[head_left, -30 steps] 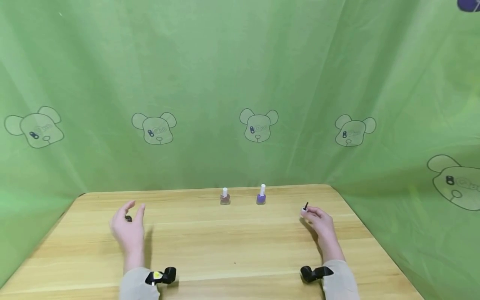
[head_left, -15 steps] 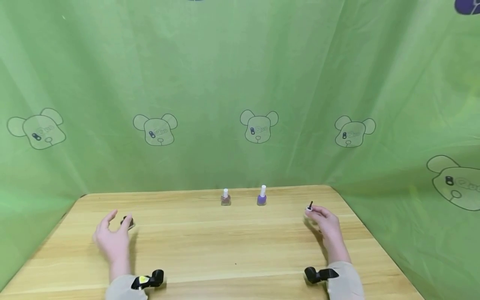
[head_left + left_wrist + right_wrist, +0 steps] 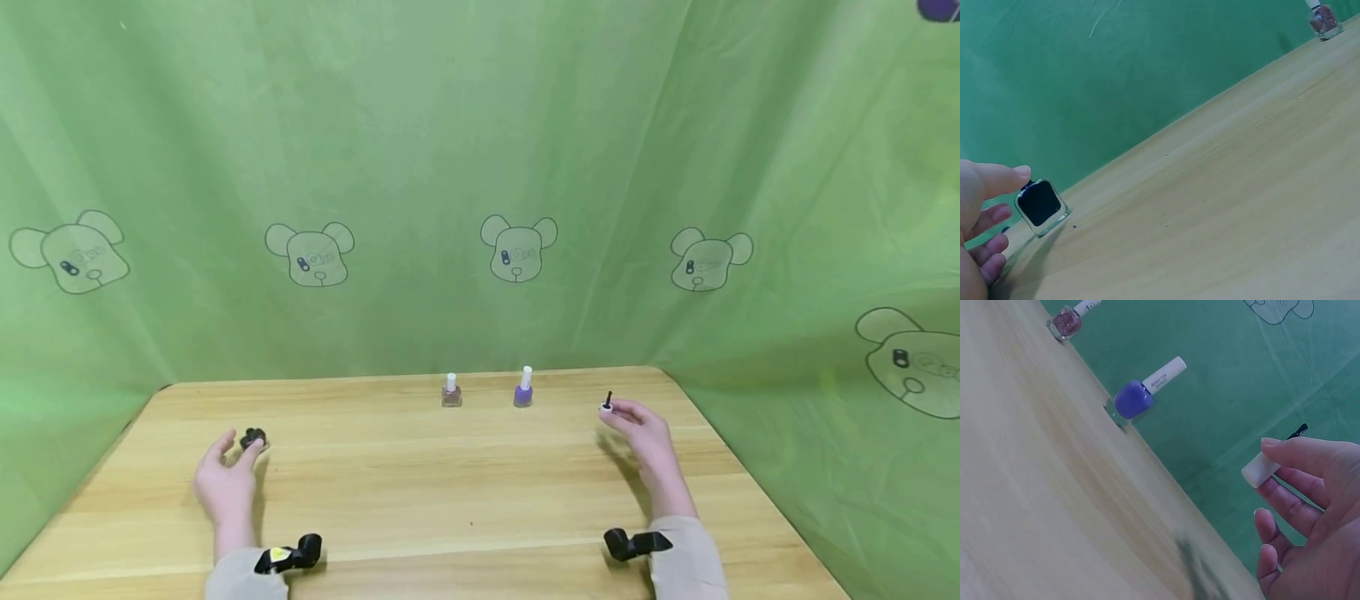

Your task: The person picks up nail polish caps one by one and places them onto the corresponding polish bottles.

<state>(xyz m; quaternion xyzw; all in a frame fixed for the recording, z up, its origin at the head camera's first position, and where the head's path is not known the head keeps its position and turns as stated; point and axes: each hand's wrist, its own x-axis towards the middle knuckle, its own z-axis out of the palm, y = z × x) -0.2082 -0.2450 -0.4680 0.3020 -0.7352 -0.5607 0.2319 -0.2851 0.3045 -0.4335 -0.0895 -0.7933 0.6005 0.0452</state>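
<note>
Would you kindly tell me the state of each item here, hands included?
Black bottle: uncapped.
White cap: off any bottle, held.
Brush: exposed, sticking out of the white cap.
Glittery pink bottle: capped, upright.
Purple bottle: capped, upright.
Left hand: thumb and forefinger apart, thumb at the black bottle.
Right hand: pinching the white cap.

Head cam: high, forward-down over counter. Wrist cams: low, tilted, close by left hand and right hand, facing backdrop; both catch glittery bottle.
</note>
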